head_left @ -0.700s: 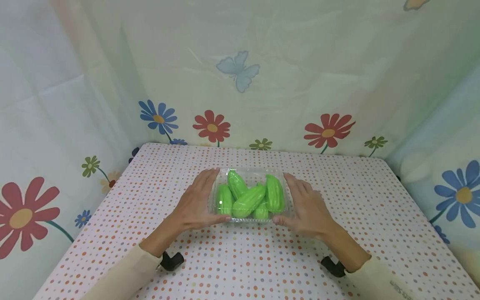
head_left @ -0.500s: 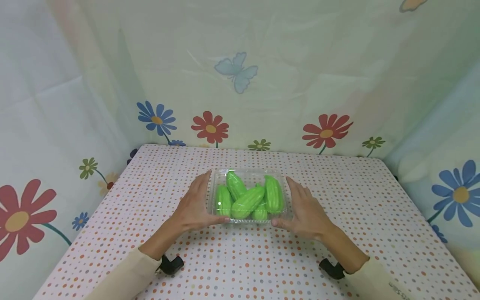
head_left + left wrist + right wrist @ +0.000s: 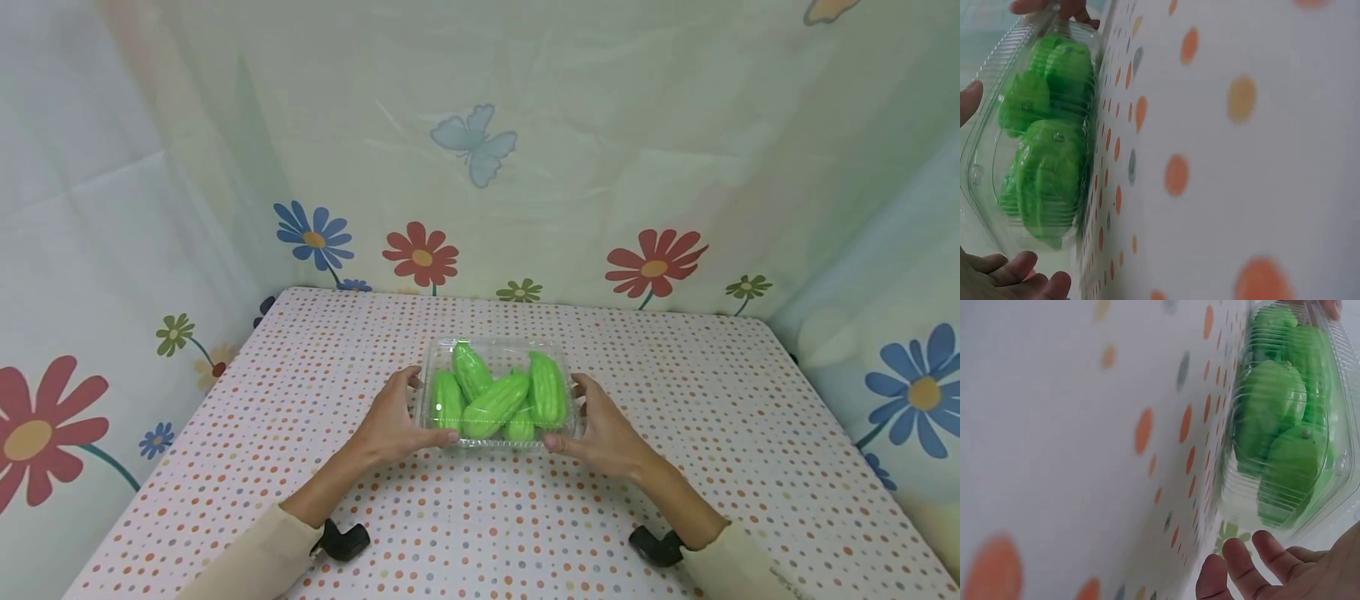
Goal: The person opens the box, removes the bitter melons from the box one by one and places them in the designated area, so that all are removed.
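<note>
On the dotted table, a clear plastic clamshell box holds several bright green ridged vegetables, shaped like bitter melons. My left hand is at the box's left end, with its thumb on the front rim and its bent fingers around the side. My right hand mirrors it at the right end, with its thumb at the front corner. In the left wrist view, fingertips curl close by the box's end. The right wrist view shows bent fingertips right beside the other end.
A white tabletop with coloured dots lies under the box. A flower-printed curtain hangs behind and along both sides. Black wrist mounts sit below the forearms, close over the table.
The fingers of both hands were straighter along the box's sides; they have lowered and bent inward around its ends. The thumbs stay at the front rim, and the box has hardly moved.
</note>
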`<state>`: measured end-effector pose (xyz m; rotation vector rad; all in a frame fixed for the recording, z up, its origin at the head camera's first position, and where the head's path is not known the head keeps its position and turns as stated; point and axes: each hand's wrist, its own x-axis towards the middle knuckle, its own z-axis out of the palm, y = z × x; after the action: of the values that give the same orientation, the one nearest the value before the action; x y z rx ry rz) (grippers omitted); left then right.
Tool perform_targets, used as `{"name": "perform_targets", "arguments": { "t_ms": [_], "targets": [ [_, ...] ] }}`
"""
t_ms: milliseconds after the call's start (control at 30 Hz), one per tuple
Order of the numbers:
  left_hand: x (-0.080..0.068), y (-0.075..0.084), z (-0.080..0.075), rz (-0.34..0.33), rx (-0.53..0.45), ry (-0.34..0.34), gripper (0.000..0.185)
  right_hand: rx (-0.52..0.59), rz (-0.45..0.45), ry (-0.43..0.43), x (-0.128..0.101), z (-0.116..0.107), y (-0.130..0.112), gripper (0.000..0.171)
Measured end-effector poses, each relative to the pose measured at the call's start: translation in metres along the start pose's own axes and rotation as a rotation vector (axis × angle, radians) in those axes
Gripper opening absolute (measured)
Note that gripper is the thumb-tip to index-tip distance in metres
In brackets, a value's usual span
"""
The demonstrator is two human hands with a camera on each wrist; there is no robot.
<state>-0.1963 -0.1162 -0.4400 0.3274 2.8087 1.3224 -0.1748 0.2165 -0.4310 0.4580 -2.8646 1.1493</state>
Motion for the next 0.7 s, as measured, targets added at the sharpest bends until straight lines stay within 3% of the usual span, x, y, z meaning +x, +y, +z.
{"name": "perform_targets", "arguments": {
  "t_ms": [267,400,700],
  "targets": [
    [0.0003,-0.0008,0.0016,-0.032,-0.147,0.008,0.12,0.118,0.125,-0.007,0.0016,0.0024,-0.0071,0.106],
    [-0.0003,-0.0023,0.0034,-0.053,-0.177,0.014,0.114,0.177,0.143,0.001,0.0016,0.005,-0.0082,0.104],
    [0.0011,-0.0044,0.0066,-0.021,-0.245,0.026,0.11,0.363,0.189,-0.012,0.0009,0.0077,-0.0077,0.097]
  ]
}}
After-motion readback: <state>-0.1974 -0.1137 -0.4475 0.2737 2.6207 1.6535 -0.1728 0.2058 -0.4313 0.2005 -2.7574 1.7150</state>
